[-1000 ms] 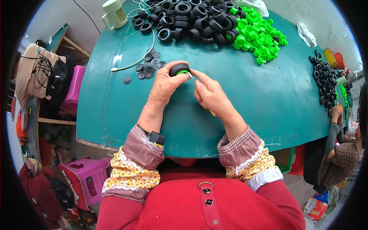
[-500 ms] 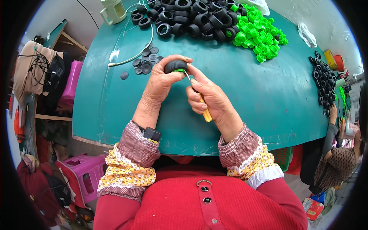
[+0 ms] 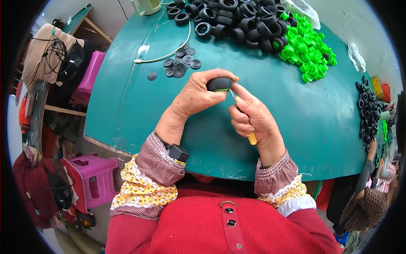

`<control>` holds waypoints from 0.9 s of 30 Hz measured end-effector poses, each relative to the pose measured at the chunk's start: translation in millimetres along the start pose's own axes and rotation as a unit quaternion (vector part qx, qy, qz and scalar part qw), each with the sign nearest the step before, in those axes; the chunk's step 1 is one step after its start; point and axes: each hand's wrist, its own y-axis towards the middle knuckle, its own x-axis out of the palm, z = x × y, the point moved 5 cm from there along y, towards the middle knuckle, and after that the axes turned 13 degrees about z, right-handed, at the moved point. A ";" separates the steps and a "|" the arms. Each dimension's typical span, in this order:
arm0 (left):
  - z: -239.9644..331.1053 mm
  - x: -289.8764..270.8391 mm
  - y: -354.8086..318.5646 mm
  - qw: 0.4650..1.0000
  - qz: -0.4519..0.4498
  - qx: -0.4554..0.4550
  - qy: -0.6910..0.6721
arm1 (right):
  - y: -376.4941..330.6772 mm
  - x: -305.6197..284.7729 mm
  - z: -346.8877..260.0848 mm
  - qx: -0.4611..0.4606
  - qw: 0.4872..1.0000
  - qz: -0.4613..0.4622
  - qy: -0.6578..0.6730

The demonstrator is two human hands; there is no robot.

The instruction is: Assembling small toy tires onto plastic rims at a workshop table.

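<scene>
My left hand point(image 3: 195, 94) is closed round a small black rubber tyre point(image 3: 219, 83), thumb below and fingers over its top. A green rim shows along the tyre's lower edge. My right hand point(image 3: 256, 120) grips a screwdriver-like tool by its yellow handle point(image 3: 252, 138). The tool's thin metal shaft point(image 3: 232, 95) reaches up to the tyre's lower right edge, where the green meets the black; its tip is hidden there. My right index finger stretches up against the tyre's right side.
Black tyres point(image 3: 224, 19) lie heaped at the back, beside a pile of green wheel rims point(image 3: 311, 51). Several dark discs point(image 3: 179, 71) and a pale cable point(image 3: 163, 57) are at the left. A co-worker's arm point(image 3: 368, 165) reaches toward more tyres point(image 3: 368, 112) at the far right.
The view has shifted, so table and piles sit differently in the picture. Both hands still hold tyre and tool together; the handle now shows less below my right fingers.
</scene>
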 end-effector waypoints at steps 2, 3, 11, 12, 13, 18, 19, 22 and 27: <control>-4.9 -2.5 0.8 1.000 -0.007 -0.006 0.020 | 4.2 -0.3 1.4 0.026 0.998 -0.012 0.053; -4.5 -2.8 -0.2 1.000 0.002 0.009 0.025 | 6.2 0.0 3.5 0.023 0.998 -0.009 0.055; -5.6 5.0 2.8 0.991 0.038 0.102 0.082 | 8.6 -12.1 -3.6 -0.085 0.973 0.115 -0.182; -7.0 1.9 3.2 0.997 0.045 0.065 0.004 | 6.6 -7.4 -4.3 -0.064 0.994 0.049 -0.080; -10.8 4.7 1.6 0.999 0.029 0.037 -0.012 | 5.1 -9.3 -5.9 -0.067 0.993 0.053 -0.076; -12.9 7.0 -0.7 1.000 0.005 -0.007 0.020 | 5.2 -9.5 -5.4 -0.028 0.997 0.026 -0.071; -11.2 5.9 -0.3 0.997 0.017 0.022 0.069 | 8.4 -13.3 -3.1 -0.034 0.994 0.049 -0.092; -9.1 6.3 -0.5 0.984 0.027 0.083 0.157 | 14.2 -21.2 -1.1 -0.079 0.954 0.116 -0.265; -6.0 9.8 0.2 0.968 0.028 0.121 0.216 | 25.5 -33.8 0.5 -0.293 0.832 0.208 -0.422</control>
